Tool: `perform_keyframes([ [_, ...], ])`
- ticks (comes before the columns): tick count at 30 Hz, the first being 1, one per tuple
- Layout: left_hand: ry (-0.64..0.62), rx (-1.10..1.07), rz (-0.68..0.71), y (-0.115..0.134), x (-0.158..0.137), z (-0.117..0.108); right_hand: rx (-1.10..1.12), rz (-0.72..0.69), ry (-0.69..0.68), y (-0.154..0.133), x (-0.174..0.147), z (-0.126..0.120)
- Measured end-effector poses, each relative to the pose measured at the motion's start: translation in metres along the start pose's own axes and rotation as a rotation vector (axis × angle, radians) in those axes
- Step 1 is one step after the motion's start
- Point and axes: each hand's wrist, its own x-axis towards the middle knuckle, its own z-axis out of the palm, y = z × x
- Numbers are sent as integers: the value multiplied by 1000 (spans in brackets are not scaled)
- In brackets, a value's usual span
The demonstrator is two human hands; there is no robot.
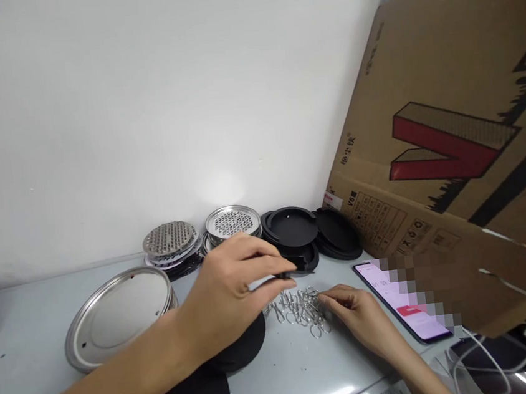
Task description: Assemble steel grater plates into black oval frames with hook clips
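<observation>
Pinched between the thumb and fingers of my left hand point(238, 281) is a thin black piece point(287, 274), mostly hidden by the fingers. My right hand point(357, 312) has its thumb and forefinger closed on a metal wire ring at the right side of a loose pile of metal wire rings with looped ends point(298, 309). The pile lies on the grey table point(282, 377). Black round discs point(245, 346) sit below my left wrist, partly covered by the arm. A stack of shiny round metal lids point(120, 318) stands to the left.
Along the white wall point(178, 105) stand round grater plates point(171, 238), metal-rimmed grater discs point(232, 222) and black round covers point(292, 225). A lit phone point(403, 301) lies at the right. Behind it leans a large cardboard box point(433, 204), with white cables point(511, 368) near its lower edge.
</observation>
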Motion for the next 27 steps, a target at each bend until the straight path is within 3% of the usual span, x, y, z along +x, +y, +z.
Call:
perform_keyframes([
  [2,-76,57,161,-1,4,14,173,97,30,-4,-4,-1],
  [5,-205,135,359,4,-2,30,632,308,-111,-30,-2,-1],
  [8,-185,143,373,8,-12,36,859,324,-197,-54,11,-2],
  [10,-117,180,271,3,-22,32,870,313,-79,-59,29,-8],
  [13,-122,225,-44,-17,-45,18,820,248,236,-50,69,-29],
  [16,-328,159,-377,-40,-74,3,682,77,581,-33,116,-55],
  [18,-458,98,-518,-50,-90,-3,642,62,689,-21,144,-64],
  [22,-603,1,-630,-54,-106,-8,589,111,745,0,176,-59],
  [27,-650,-9,-627,-50,-109,-6,497,136,664,21,170,-51],
])
